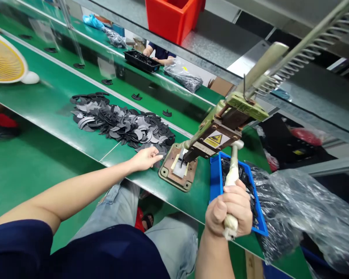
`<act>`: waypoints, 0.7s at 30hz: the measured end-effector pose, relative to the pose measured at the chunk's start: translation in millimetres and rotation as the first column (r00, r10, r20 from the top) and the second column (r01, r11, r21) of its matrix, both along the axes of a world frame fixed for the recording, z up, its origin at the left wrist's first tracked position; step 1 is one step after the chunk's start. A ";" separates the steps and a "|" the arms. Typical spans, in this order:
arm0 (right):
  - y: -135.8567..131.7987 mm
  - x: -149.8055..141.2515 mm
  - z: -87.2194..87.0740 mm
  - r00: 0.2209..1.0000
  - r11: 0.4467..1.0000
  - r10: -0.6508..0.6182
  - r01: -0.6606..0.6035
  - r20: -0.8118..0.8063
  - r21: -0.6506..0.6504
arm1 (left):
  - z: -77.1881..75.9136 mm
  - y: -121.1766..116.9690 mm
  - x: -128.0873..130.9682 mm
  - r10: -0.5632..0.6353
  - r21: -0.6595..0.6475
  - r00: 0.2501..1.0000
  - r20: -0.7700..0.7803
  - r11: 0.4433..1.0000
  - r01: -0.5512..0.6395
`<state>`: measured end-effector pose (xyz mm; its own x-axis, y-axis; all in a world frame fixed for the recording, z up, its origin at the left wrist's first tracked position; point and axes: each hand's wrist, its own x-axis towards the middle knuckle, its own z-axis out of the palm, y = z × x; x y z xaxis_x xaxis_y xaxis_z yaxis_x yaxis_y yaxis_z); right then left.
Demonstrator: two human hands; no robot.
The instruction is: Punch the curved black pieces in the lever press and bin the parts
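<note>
My right hand is wrapped round the tape-bound lever handle of a manual press. On the press base, a small dark part sits under the press head, over a pale metal plate. Just left of the base is my left hand, its fingers pinched together at the near edge of a pile of curved grey and black pieces. What those fingertips hold, if anything, is hard to make out against the dark pieces.
Right of the press stands a blue bin of black parts, beside clear plastic bags. Behind the pile runs a green conveyor with scattered parts. A fan stands left; a red bin sits overhead. Across, a person handles a black tray.
</note>
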<state>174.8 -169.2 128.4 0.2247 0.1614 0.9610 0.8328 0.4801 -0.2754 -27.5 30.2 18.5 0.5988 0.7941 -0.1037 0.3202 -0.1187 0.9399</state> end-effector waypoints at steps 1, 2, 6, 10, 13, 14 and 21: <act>2.9 0.1 -0.2 1.000 0.999 -0.004 0.003 0.005 0.034 | 6.1 2.6 1.8 -0.013 -0.046 1.000 0.018 0.999 0.014; 5.9 0.4 -0.5 1.000 0.997 -0.008 0.007 0.009 0.074 | 13.1 4.9 5.0 -0.038 -0.093 0.999 0.035 0.995 0.041; 14.4 1.4 -1.6 1.000 0.988 -0.017 0.016 0.002 0.156 | 34.9 12.6 30.6 -0.158 -0.207 0.981 0.109 0.962 0.178; 14.1 0.7 -0.4 1.000 0.992 -0.013 0.012 0.013 0.123 | 35.5 24.2 58.3 -0.224 -0.209 0.973 0.059 0.950 0.232; 13.4 -2.3 1.7 1.000 0.990 -0.023 0.020 0.021 0.141 | 29.8 32.8 70.0 -0.271 -0.190 0.963 0.011 0.945 0.268; 13.5 -3.7 2.5 0.999 0.989 -0.028 0.025 0.021 0.143 | 27.9 34.8 72.4 -0.277 -0.180 0.961 -0.004 0.945 0.272; 17.3 -10.3 4.0 0.999 0.986 -0.052 0.053 -0.010 0.156 | 22.5 40.3 81.4 -0.254 -0.200 0.966 -0.051 0.950 0.239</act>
